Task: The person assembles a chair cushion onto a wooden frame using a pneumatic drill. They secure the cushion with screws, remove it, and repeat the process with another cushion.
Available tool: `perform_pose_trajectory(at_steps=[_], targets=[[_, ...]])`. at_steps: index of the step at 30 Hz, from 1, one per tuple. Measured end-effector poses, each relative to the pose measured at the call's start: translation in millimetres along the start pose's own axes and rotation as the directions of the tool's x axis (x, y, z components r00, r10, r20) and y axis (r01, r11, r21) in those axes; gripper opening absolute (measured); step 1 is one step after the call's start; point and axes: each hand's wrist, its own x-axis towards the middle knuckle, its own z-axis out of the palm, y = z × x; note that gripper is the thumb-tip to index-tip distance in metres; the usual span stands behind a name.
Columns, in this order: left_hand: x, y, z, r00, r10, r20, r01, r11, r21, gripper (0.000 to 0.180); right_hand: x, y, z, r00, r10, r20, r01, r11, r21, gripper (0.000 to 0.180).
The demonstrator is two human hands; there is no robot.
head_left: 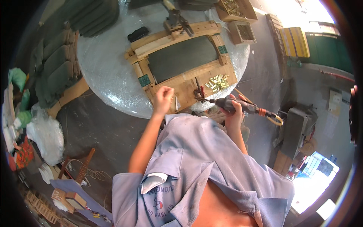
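My right hand (233, 110) is wrapped round a dark power screwdriver (246, 106) with orange rings and a yellowish hose at its rear. Its bit points left, close to a small red-handled toggle clamp (202, 92). My left hand (163, 100) is closed, fingers curled, over the near edge of a wooden jig (185, 84); whatever the fingers may hold is hidden. A dark grey-green panel (183, 58) lies inside the jig. Gold-coloured metal pieces (218, 83) are heaped at the jig's near right. At its far side stands a larger toggle clamp (177, 20).
A round, plastic-wrapped table (104, 72) carries the jig. Wooden boxes (242, 32) of small metal parts stand at its far right, a black object (137, 34) at far left. Dark panels (56, 62) are stacked left. A yellow box (294, 42) stands beyond on the right.
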Motion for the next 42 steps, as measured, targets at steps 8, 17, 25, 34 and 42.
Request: perform_pose_trajectory(at_steps=[8,17,25,34,42], targets=[[54.8,10.9,167.2,0.768,0.397,0.503,-0.632,0.343,0.694,0.013,36.7,4.1,-103.2,0.959,0.079,-0.272,0.047,0.904,0.426,0.056],[104.9,-40.0,244.2,0.687,0.232,0.689,-0.641,-0.253,0.725,0.019,122.0,-14.3,-154.1,0.959,0.176,-0.223,-0.003,0.793,0.610,0.049],[85.7,-21.7,248.8,0.789,0.326,0.521,-0.505,-0.140,0.852,0.034,274.5,-5.5,-137.8,0.898,0.439,-0.042,-0.229,0.547,0.805,0.036],[26.6,-0.4,209.2,0.809,0.587,-0.026,-0.142,0.239,0.960,0.024,435.1,26.6,-8.4,0.785,0.588,0.197,-0.390,0.221,0.894,0.056],[140.1,123.8,119.3,0.513,0.604,-0.610,-0.276,0.789,0.549,0.031,427.4,54.0,-31.7,0.747,0.505,0.432,-0.635,0.352,0.688,0.027]])
